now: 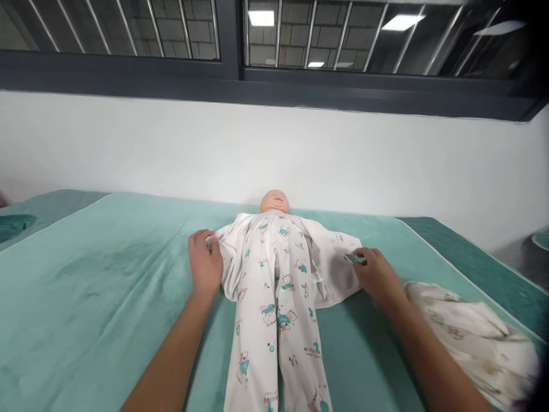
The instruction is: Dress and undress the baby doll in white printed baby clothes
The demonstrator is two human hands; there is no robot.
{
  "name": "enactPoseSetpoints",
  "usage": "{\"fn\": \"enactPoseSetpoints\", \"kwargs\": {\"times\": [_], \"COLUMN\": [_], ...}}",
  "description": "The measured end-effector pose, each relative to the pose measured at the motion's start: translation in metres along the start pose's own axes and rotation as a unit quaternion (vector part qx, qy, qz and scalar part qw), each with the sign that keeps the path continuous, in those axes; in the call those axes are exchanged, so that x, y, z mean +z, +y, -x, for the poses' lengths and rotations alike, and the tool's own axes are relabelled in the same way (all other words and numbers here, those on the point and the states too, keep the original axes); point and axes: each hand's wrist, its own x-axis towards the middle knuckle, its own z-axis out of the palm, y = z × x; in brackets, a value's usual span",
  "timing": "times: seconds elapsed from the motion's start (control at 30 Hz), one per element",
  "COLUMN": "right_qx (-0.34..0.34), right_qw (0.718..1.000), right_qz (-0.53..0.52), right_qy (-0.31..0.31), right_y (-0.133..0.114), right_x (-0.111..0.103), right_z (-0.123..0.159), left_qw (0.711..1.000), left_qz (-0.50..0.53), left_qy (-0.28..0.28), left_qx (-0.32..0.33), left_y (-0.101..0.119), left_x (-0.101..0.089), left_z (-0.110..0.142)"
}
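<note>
A baby doll (275, 201) lies on its back on a teal blanket, its head toward the wall. Printed white baby trousers (266, 309) are spread over its front, covering most of the body. Beneath them a white baby shirt (334, 274) reaches out to both sides. My left hand (205, 260) is closed at the left sleeve's edge, its fingertips partly hidden by the hand. On the other side my right hand (377, 273) pinches the edge of the right sleeve between thumb and fingers.
A crumpled white patterned cloth (472, 337) lies to the right of my right forearm. The teal blanket (107, 286) has a darker border at both sides. Behind it rise a white wall (171, 149) and a dark-framed window (231, 74) with metal bars.
</note>
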Motion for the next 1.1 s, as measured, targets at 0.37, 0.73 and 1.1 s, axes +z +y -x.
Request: {"fn": "enactPoseSetpoints", "kwargs": {"times": [0.37,0.73,1.1], "right_qx": [-0.176,-0.149,-0.332], "right_qw": [0.959,0.983,0.842], "right_qz": [-0.212,-0.105,0.24], "right_qy": [-0.061,-0.016,-0.352], "right_y": [-0.138,-0.138,-0.293], "right_x": [0.057,0.05,0.087], "right_z": [-0.081,-0.113,-0.117], "left_qw": [0.905,0.9,0.894], "left_qz": [-0.26,-0.31,-0.333], "left_qy": [-0.296,-0.298,-0.291], "left_qx": [0.158,0.068,0.077], "left_y": [0.004,-0.012,-0.012], "left_x": [0.063,0.051,0.05], "left_z": [-0.057,-0.069,-0.065]}}
